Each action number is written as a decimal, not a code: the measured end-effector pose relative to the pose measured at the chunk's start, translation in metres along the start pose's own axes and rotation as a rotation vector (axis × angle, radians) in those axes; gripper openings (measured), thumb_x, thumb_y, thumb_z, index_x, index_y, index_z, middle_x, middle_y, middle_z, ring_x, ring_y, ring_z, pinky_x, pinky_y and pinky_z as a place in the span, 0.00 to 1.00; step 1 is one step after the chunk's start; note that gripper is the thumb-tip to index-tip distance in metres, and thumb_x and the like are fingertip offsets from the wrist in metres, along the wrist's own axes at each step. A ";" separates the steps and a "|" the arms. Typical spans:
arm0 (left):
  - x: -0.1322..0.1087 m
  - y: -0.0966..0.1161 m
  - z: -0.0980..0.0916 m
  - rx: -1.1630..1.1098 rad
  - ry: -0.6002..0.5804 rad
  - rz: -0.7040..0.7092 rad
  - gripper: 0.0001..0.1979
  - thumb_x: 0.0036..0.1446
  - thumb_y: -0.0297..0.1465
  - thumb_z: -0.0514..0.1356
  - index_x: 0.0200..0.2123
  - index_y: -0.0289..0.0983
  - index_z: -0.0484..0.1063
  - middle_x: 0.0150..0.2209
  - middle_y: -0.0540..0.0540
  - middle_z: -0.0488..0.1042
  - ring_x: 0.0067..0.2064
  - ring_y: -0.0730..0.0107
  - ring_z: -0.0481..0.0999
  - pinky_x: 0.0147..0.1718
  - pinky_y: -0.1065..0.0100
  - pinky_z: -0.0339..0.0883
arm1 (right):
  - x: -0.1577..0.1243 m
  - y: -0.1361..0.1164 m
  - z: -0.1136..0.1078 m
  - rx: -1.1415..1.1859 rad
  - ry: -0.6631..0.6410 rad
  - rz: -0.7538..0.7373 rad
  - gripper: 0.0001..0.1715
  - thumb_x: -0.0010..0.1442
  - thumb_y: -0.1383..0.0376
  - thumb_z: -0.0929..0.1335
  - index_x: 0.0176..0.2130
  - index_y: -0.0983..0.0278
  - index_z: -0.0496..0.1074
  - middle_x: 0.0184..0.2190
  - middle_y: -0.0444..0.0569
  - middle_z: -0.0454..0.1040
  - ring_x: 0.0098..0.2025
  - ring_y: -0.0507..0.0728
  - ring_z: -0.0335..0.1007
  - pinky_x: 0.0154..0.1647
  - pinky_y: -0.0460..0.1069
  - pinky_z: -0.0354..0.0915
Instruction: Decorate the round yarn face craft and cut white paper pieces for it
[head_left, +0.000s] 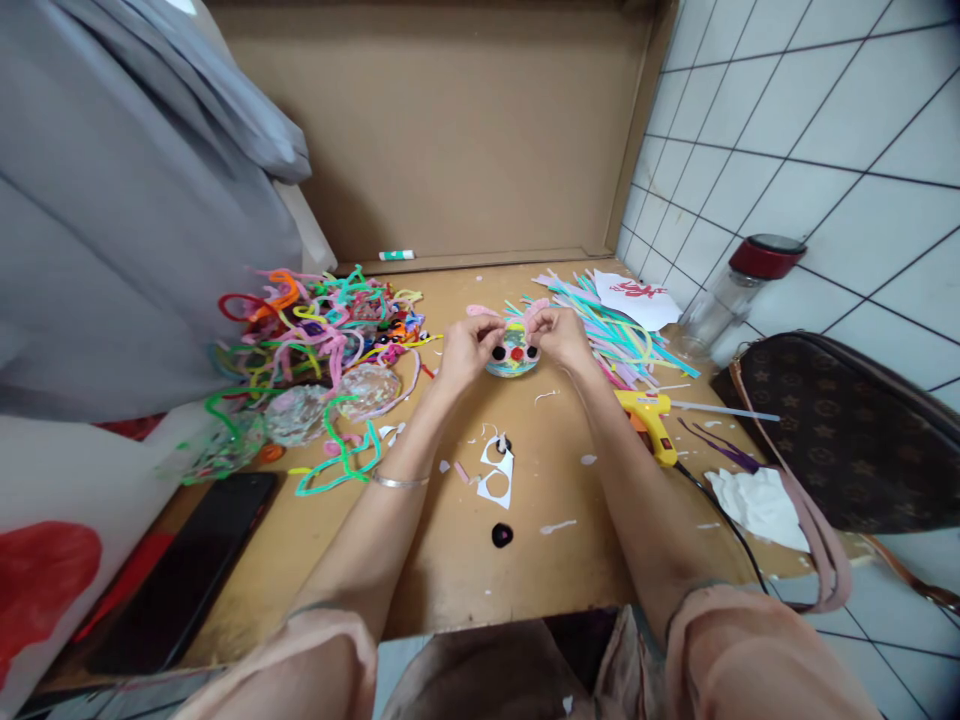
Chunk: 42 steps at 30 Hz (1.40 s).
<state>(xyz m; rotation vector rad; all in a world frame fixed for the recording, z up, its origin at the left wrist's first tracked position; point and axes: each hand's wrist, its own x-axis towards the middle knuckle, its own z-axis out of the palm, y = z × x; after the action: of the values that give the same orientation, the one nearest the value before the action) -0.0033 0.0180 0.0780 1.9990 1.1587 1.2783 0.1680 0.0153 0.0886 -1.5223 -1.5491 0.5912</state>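
A small clear plastic craft ball (513,368) sits on the table, decorated as a face with black round eyes, a red nose and coloured strands. Two pink fuzzy pipe-cleaner ears (537,310) stick up at its top. My left hand (472,348) is closed, its fingertips pinching the ear on the left. On the other side, my right hand (558,336) pinches the right ear between thumb and fingers. White paper with round holes cut out (498,486) lies nearer to me, and a black round piece (502,535) is below it.
Tangled pipe cleaners (330,330) and clear crumpled-looking balls (369,390) fill the left; straight pipe cleaners (600,320) lie at back right. A yellow glue gun (646,420) with its cord, a brown bag (840,430), a bottle (731,295) and tissue (757,505) are rightward. A phone (191,570) lies front left.
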 end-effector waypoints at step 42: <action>0.000 0.003 -0.028 -0.084 -0.137 -0.117 0.07 0.48 0.30 0.61 0.30 0.31 0.77 0.22 0.48 0.75 0.23 0.73 0.72 0.26 0.73 0.65 | 0.002 0.001 0.008 0.039 -0.040 -0.068 0.02 0.42 0.69 0.70 0.23 0.63 0.74 0.20 0.42 0.73 0.24 0.52 0.68 0.28 0.46 0.63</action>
<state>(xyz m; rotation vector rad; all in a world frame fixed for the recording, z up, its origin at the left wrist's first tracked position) -0.0274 0.0157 0.0929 1.8968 1.1211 1.0960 0.1622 0.0194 0.0845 -1.4305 -1.6037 0.6126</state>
